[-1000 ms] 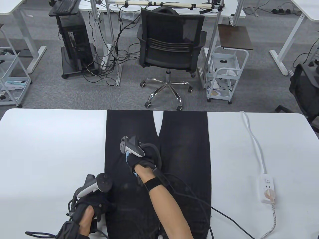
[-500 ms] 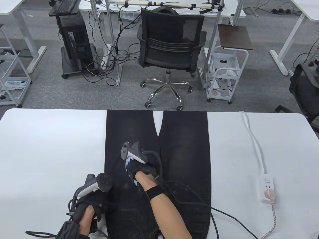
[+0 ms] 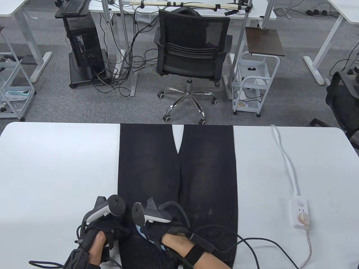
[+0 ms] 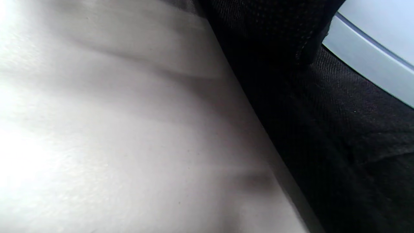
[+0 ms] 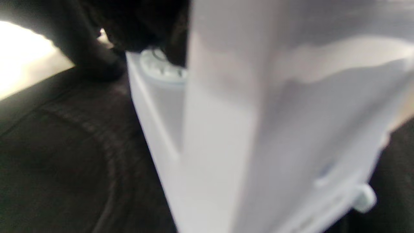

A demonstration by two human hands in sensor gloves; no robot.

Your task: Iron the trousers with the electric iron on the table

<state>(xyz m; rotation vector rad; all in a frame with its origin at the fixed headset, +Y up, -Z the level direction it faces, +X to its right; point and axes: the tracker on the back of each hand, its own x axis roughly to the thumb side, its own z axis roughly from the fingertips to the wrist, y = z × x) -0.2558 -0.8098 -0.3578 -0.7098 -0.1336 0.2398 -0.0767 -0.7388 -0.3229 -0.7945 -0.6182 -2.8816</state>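
Now iron (image 3: 145,235) under right hand (image 3: 165,231) fingers, on trousers (image 3: 207,173), near waist.

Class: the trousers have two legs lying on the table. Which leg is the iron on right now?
The left leg, under the right hand, which holds the iron near the waist. The other leg carries only trailing cables.

A white power strip (image 3: 301,213) lies on the counter's (image 3: 56,168) right side; beyond stand a black office chair (image 3: 192,53) and white trolley (image 3: 253,84).
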